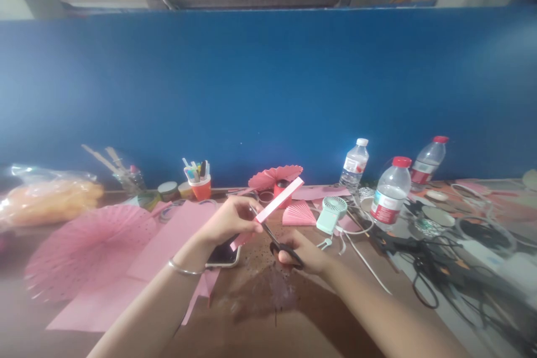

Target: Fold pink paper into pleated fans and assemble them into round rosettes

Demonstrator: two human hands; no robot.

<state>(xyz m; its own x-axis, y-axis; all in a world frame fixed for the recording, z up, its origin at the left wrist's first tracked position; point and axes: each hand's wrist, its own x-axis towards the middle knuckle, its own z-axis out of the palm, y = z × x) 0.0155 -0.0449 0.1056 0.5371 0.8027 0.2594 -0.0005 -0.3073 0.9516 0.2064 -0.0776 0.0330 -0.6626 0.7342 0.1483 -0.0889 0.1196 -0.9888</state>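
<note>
In the middle of the head view, my left hand (239, 217) is closed on a folded pink paper strip (280, 200), which slants up to the right. My right hand (300, 254) grips black-handled scissors (286, 251) by the loops. Their blades point up and left and meet the paper beside my left fingers; whether they are open or closed on it I cannot make out. Beneath my left hand lies a phone (224, 256), partly covered. A pleated pink paper piece (299, 214) rests on the table just beyond my hands.
Pink paper sheets (168, 240) and a large pleated pink fan (90, 251) spread at left. A pen cup (201, 187) stands behind. Rightward are a mint handheld fan (331, 214), water bottles (391, 193) and tangled cables (436, 251). A blue wall (268, 89) closes the back.
</note>
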